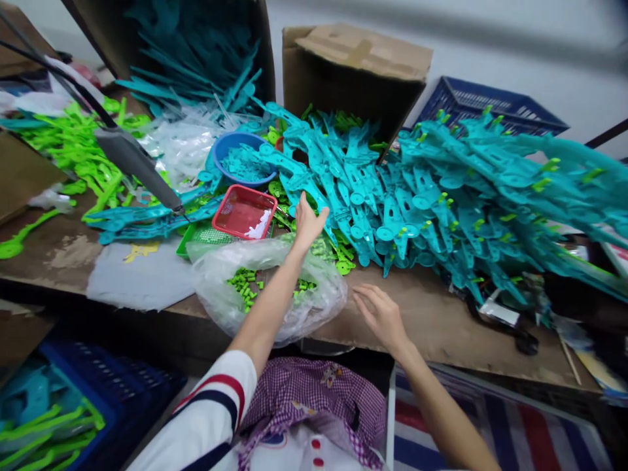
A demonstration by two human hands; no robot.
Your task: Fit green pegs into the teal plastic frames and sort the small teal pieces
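Note:
My left hand reaches over a clear plastic bag to the near edge of a heap of teal plastic parts. Its thumb stands apart from the fingers, and no held thing shows. Whether the fingertips touch the teal part behind them I cannot tell. Small green plastic pieces lie inside the bag's open mouth, partly hidden by my left forearm. My right hand hovers at the table's front edge, right of the bag, with its fingers stretched out and nothing seen in them.
A red tray with white bits and a blue bowl of teal pieces stand left of the heap. A grey electric screwdriver hangs at left. Cardboard boxes and a blue crate stand behind. Green parts lie far left.

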